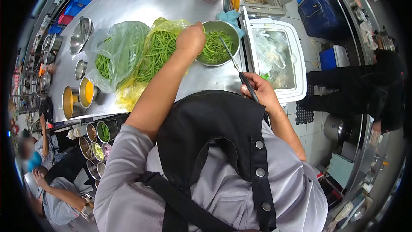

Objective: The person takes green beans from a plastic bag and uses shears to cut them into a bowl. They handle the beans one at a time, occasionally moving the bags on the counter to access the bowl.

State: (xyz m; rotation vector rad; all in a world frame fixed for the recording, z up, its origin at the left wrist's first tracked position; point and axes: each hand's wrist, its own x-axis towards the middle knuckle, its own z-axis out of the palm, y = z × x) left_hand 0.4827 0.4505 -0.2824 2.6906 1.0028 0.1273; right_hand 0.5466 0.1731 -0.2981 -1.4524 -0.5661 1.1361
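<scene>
A long stainless steel counter (141,6) fills the far half of the view. To its right stands a white rectangular cooler box (296,56) with its lid open and clear plastic bags inside. On the counter lie two big plastic bags of green beans: a clear greenish bag (118,53) to the left and a yellow bag (148,66) just beside it, its mouth open toward the centre. To the right of the yellow bag sits a round steel bowl (216,43) holding cut green beans. At the counter's left edge stand smaller steel pots (79,96), two with orange-yellow liquid.

The person's left hand (192,38) reaches far forward, curled closed at the near-left rim of the bowl, between bowl and yellow bag; what its fingers pinch cannot be told. The right hand (259,90) stays nearer, well apart from the left, clamped around the dark handle of a slim knife (234,62) whose blade points far-left over the bowl's rim.
</scene>
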